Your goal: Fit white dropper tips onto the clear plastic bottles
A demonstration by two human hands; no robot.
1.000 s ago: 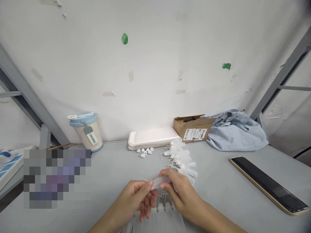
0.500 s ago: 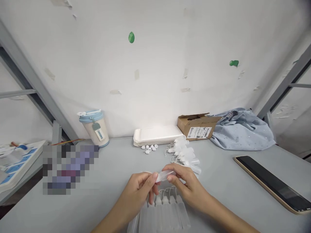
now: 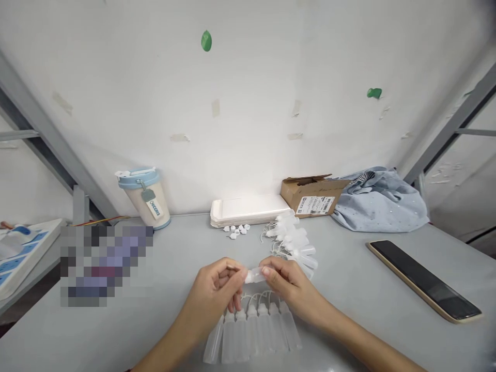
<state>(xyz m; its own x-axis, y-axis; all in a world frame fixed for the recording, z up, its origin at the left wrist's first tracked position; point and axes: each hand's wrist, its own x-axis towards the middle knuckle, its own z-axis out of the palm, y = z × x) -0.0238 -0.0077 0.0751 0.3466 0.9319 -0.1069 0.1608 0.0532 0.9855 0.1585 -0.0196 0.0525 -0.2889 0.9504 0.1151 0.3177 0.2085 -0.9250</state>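
Note:
A small translucent squeeze bottle [image 3: 256,275] is held sideways between my two hands. My left hand [image 3: 221,283] is closed, its thumb and fingers pinching the white neck end; whether a cap is under the fingertips I cannot tell. My right hand [image 3: 290,281] grips the bottle's body from the other side. Below my hands, a row of similar bottles [image 3: 253,333] lies side by side, with thin curved tips pointing away from me. Beyond my right hand lies a pile of more bottles [image 3: 292,240]. Several tiny white caps [image 3: 237,231] are scattered farther back.
A flat stack of white packaging [image 3: 251,209] and an open cardboard box [image 3: 315,196] stand against the wall. Bluish cloth [image 3: 382,204] lies beside the box. A phone [image 3: 424,279] rests at right, a lidded cup [image 3: 145,199] at back left. A power strip [image 3: 27,253] is far left.
My fingers have shifted on the bottle: the left hand now pinches nearer the tip, and the right covers more of the body. The camera view has tilted slightly.

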